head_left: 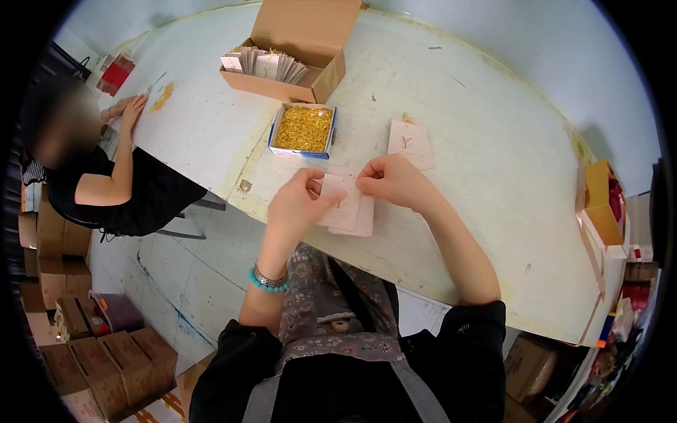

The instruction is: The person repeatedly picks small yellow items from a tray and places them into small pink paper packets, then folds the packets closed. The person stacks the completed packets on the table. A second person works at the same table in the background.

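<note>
My left hand (295, 204) grips a pale, tag-like card (337, 186) between thumb and fingers, just over the table's near edge. At the card's upper right corner, my right hand (392, 180) is closed in a pinch; whatever lies between those fingertips is too small to make out. Beneath the card, a loose pile of similar cards (362, 224) rests on the table. Farther right lies another stack of cards (410, 144) with gold-coloured bits at its top. Beyond my left hand stands a small blue-and-white box (271, 138) filled with thin gold-coloured pieces (305, 128).
Behind the small box, an open brown cardboard box (326, 79) holds rows of upright cards. A co-worker (106, 169) sits at the left, hands on the white table (479, 233). A yellow box (601, 197) stands at the far right. Cartons (116, 366) are stacked on the floor.
</note>
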Demonstrator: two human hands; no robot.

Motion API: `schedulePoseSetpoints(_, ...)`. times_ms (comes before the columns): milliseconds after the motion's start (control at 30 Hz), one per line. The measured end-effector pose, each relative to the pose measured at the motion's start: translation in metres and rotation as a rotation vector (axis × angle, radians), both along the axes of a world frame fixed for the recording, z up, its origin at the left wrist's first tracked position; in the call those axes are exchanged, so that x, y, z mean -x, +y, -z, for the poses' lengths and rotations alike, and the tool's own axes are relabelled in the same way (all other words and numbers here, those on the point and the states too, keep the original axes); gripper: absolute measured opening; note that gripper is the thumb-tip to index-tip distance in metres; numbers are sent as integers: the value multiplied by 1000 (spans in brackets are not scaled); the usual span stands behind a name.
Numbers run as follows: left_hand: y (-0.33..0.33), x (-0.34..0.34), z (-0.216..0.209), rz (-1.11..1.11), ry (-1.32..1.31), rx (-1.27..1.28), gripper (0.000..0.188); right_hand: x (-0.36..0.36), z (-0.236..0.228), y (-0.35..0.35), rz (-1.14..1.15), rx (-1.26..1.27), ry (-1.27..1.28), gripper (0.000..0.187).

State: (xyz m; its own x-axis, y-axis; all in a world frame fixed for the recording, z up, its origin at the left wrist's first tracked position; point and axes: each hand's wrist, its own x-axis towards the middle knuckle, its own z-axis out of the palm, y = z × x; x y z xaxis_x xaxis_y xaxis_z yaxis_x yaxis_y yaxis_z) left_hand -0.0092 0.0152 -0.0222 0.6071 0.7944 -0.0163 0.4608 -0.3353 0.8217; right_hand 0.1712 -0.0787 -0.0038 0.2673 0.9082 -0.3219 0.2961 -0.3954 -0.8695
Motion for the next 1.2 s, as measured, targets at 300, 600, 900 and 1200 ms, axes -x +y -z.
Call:
schedulePoseSetpoints(300,10,2,4,143,-43,88,30,-5,5,-1,-52,6,126,17)
schedulePoseSetpoints(600,-6,-1,-4,65,-172,-364,22,-6,4,-1,-73,5,118,20)
schedulePoseSetpoints(900,-2,-3,2,-26,-235,175,20,-6,-9,-4,-58,7,112,18)
schedulePoseSetpoints(1200,-21,2,-20,-53,-222,-148,13,1,-24,-7,-12,-24,63,19)
